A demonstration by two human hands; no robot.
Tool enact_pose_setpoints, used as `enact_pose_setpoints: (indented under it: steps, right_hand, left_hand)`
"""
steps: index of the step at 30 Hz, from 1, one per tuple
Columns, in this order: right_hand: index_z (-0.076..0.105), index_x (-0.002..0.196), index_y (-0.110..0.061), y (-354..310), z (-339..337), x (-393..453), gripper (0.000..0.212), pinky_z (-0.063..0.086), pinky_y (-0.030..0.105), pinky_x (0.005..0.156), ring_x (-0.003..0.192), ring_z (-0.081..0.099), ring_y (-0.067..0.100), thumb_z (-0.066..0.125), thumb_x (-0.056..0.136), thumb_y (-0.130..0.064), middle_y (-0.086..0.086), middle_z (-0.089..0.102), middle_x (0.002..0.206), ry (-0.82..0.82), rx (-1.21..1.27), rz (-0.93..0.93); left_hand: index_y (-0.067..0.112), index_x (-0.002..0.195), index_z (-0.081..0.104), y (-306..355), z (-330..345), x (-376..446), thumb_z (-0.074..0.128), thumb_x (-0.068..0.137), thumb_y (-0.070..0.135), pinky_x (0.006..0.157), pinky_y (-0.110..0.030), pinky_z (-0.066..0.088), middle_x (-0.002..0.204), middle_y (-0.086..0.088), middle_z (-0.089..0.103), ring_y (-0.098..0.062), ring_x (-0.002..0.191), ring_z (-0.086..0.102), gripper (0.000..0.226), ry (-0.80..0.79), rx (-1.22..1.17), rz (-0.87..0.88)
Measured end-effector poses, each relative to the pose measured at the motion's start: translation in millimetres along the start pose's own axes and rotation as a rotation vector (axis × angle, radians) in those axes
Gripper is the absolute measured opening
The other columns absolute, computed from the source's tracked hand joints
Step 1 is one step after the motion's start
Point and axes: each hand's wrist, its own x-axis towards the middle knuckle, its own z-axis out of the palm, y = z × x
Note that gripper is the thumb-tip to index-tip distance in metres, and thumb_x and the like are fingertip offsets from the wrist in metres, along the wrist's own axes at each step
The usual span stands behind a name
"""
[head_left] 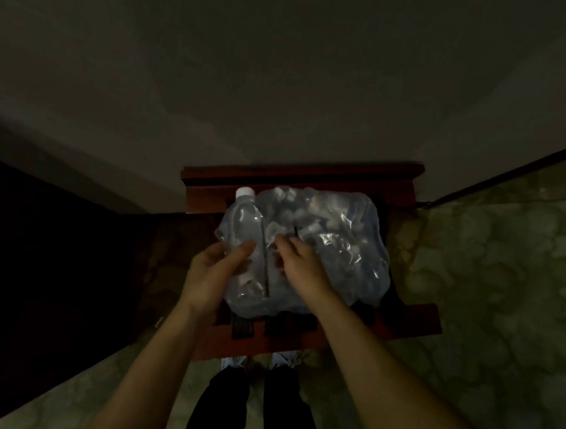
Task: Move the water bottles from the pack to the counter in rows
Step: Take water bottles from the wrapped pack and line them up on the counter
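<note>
Evidently the left hand (214,271) cups one bottle (245,224) free while the right hand (299,259) pinches the pack (341,241) wrap (probably to steady it).

Dim view — both hands, left hand (214,273), right hand (301,263), on plastic-wrapped pack (334,240), one bottle (244,224) exposed

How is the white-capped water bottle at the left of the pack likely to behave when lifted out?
The white-capped water bottle looks full, so probably heavy for its size. Its smooth clear wall may slip or dent under the left hand. The loose plastic wrap may cling and drag.
</note>
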Motion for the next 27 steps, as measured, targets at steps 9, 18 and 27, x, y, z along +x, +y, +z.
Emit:
enact_pose_setpoints:
  steps: [9,18,27]
  right_hand:
    - [0.04,0.141,0.001,31,-7,72,0.063,0.041,0.037,0.106,0.132,0.04,0.035,0.063,0.091,-0.03,0.024,0.036,0.145,0.111,-1.057,0.093]
    - [0.065,0.111,-0.012,49,-21,94,0.026,0.036,0.026,0.059,0.085,0.059,0.024,0.067,0.089,-0.026,0.009,0.066,0.111,0.221,-1.077,0.237]
    - [0.061,0.113,-0.014,3,-11,72,0.032,0.037,0.022,0.058,0.075,0.055,0.017,0.064,0.087,-0.034,0.01,0.062,0.12,0.167,-0.683,0.234]
  left_hand:
    - [0.02,0.105,0.073,-9,-40,-5,0.077,0.069,0.048,0.065,-0.031,0.059,0.1,-0.006,0.077,-0.025,0.087,0.076,0.046,0.025,0.055,0.094]
    - [0.024,0.104,0.073,-19,-51,-3,0.076,0.068,0.045,0.063,-0.024,0.058,0.1,-0.002,0.077,-0.019,0.088,0.076,0.042,0.021,0.056,0.049]
    - [0.021,0.111,0.069,-5,-38,-4,0.075,0.065,0.051,0.061,-0.026,0.059,0.099,0.002,0.076,-0.013,0.081,0.076,0.055,0.022,0.125,0.041]
